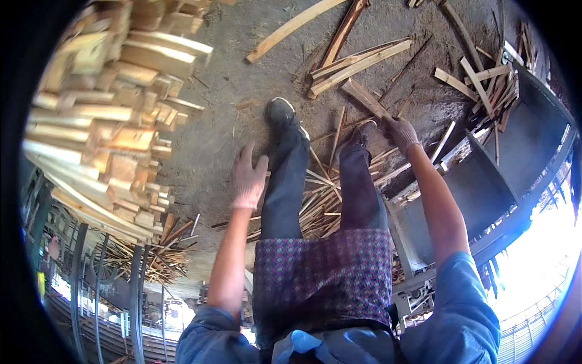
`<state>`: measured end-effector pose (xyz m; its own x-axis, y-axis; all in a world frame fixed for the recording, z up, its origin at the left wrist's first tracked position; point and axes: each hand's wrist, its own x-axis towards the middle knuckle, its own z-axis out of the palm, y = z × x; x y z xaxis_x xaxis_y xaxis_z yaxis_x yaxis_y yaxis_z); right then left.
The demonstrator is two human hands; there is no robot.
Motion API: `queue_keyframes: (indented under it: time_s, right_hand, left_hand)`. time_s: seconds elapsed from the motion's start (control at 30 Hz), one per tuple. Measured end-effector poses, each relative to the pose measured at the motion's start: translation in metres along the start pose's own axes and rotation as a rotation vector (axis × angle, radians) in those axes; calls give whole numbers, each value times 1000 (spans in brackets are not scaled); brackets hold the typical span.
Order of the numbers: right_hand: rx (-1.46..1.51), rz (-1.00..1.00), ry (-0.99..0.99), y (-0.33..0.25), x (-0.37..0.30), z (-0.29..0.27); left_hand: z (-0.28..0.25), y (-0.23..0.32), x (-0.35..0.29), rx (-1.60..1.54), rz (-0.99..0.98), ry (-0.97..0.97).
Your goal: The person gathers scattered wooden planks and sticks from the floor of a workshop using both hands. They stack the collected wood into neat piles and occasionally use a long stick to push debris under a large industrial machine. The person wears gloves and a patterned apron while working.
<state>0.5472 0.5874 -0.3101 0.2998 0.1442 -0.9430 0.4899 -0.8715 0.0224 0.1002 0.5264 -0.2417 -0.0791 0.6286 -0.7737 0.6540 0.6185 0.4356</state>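
Dusty floor (pixel 227 79), littered with wood strips (pixel 362 65), lies below; the gloved right hand (pixel 400 130) clamps its fingers on a short plank (pixel 364 97) beside the right shoe (pixel 365 128); the gloved left hand (pixel 247 176) hangs, thumb and fingers apart.

Blue short sleeves (pixel 464 297) pair with a dark apron (pixel 321 273) patterned in small purple and green diamonds. Thin gloves (pixel 247 197) cover the left hand (pixel 248 175) and right hand (pixel 401 131); trousers (pixel 285 194) are dark, shoes (pixel 279 112) dark with pale edging.
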Motion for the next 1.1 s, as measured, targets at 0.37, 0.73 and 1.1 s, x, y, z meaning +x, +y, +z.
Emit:
queue_keyframes:
  time_s: [0.37, 0.73, 1.1]
  right_hand:
    - [357, -65, 230, -89, 231, 69]
    - [553, -237, 268, -97, 242, 88]
    - [144, -91, 352, -134, 195, 165]
  left_hand:
    - [90, 3, 316, 891, 600, 452]
    - [72, 61, 278, 217, -38, -389]
    - [90, 148, 8, -1009, -460, -155]
